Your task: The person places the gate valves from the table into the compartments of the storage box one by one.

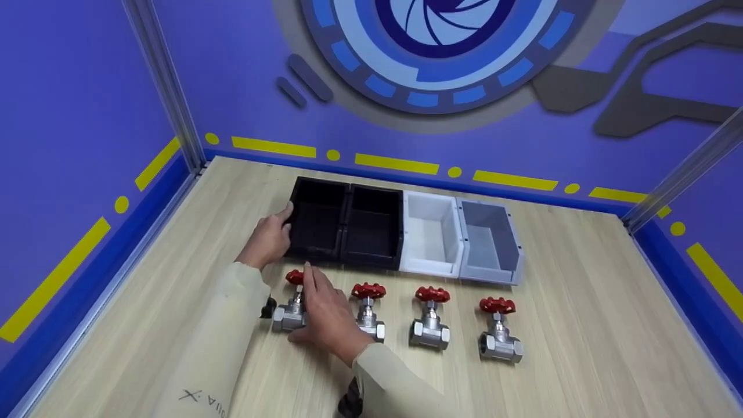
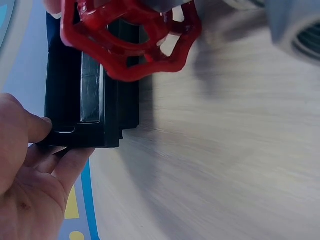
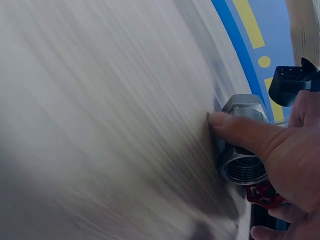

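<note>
At the left end of a row of bins, my left hand (image 1: 268, 238) grips the side wall of a black bin (image 2: 111, 135); in the left wrist view its thumb is at the rim and its fingers are outside. My right hand (image 1: 332, 313) lies against the right side of the leftmost gate valve (image 1: 285, 318), fingers straight and thumb extended along the metal body (image 3: 244, 107). That valve has a red handwheel (image 1: 294, 277), partly covered by the hand. A second valve (image 1: 369, 290) stands just right of this hand, its body partly hidden.
A second black bin (image 1: 371, 260), a white bin (image 1: 429, 268) and a grey bin (image 1: 487, 275) continue the row. Two more valves (image 1: 430, 334) (image 1: 500, 346) lie in front of them. Blue-purple panels (image 1: 232, 87) border the wooden table (image 1: 592, 325).
</note>
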Demonstrator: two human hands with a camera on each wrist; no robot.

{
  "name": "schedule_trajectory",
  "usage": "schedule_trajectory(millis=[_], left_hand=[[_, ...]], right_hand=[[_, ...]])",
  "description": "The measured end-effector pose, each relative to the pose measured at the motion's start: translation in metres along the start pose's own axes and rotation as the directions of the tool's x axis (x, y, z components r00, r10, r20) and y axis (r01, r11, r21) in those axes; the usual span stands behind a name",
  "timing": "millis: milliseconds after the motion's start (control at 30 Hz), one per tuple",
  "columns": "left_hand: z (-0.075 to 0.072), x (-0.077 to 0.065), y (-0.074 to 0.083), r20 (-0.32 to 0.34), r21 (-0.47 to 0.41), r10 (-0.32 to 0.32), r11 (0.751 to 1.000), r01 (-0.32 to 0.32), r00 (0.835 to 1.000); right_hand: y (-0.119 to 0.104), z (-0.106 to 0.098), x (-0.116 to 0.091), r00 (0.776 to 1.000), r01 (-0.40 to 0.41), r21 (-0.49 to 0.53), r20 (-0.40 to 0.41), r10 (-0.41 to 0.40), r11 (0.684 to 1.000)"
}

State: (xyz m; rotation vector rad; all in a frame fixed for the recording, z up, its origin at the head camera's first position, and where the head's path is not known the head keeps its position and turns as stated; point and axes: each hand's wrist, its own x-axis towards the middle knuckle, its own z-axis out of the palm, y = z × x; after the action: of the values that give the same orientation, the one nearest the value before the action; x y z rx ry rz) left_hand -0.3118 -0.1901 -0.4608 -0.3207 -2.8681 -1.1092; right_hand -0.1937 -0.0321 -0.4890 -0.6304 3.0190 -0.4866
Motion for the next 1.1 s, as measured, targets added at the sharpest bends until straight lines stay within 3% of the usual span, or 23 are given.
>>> schedule_trajectory(millis=[100,767,1100], left_hand=[[0.0007,-0.001,-0.0004,-0.015,0.0,0.017,1.0,-0.017,1.0],[-0.0002,0.0029,-0.0025,0.031,-0.03,-0.051,0.998,0.052,0.998],[0.0005,0.0012,-0.0034,0.012,-0.024,-0.026,0.999,0.026,1.0]], right_hand=[[-0.0002,0.0012,0.001,1.0,0.007,-0.023,-0.01,-0.007,1.0],[0.0043,-0.0008,0.0062,1.0,0.002,0.017,0.009,-0.002,1.0],[0.0035,-0.0022,0.0047,1.0,-0.006,-0.02,-0.004,0.006,1.0]])
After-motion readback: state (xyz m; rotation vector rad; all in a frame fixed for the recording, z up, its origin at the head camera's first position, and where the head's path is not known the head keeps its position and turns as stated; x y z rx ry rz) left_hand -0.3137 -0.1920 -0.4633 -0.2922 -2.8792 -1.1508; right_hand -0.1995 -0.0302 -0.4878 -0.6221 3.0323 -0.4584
